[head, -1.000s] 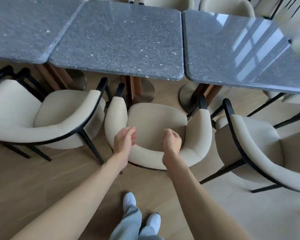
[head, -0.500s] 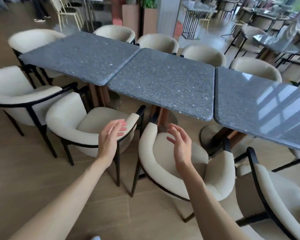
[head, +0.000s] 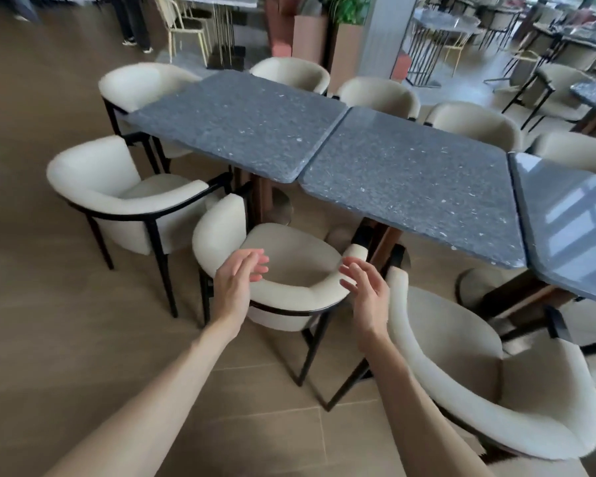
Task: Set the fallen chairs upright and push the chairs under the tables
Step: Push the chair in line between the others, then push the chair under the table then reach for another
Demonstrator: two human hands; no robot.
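Facing: both hands are reaching toward the middle chair (head: 289, 270), which is standing upright on its legs straight ahead of them and only partly tucked in.
Left hand: the left hand (head: 236, 282) is hovering at the left bend of the curved backrest, fingers straight and loose, gripping nothing; whether it is brushing the cushion I cannot tell.
Right hand: the right hand (head: 367, 292) is hanging just off the right end of the backrest, fingers spread and relaxed, holding nothing.
Spacing: the hands are sitting well apart, bracketing the backrest between them.
Chair axis: the seat is opening away from the person toward the grey table (head: 410, 180), with the armrest tips lying near the table edge and its pedestal.
Nearer hand: both are looking about equally close; the left seems slightly nearer the cushion.
Neighbours: the left chair (head: 117, 187) is standing just beside it, and the right chair (head: 479, 366) is crowding its right side.
Judgement: the coming push probably needs to run straight forward, under the table.
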